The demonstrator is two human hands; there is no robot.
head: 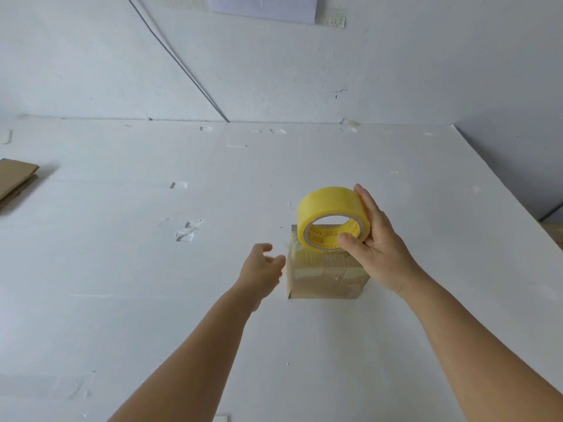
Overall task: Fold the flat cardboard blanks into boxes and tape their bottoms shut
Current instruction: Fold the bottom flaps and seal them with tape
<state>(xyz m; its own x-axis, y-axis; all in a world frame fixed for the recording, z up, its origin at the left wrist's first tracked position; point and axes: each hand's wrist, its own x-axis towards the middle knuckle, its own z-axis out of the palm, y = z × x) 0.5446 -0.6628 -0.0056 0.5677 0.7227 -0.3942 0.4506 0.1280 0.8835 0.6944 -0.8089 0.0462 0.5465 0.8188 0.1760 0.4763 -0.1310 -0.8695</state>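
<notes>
A small brown cardboard box stands on the white table, its upper face covered with clear tape. My right hand grips a roll of yellow tape and holds it on edge over the far part of the box, thumb inside the core and fingers along the outer side. My left hand hovers just left of the box, fingers loosely curled, holding nothing; whether it touches the box's left side is unclear.
Flat cardboard blanks lie at the table's left edge. Several scraps of clear tape are stuck to the white table. A white wall rises behind, and the table's right edge runs diagonally.
</notes>
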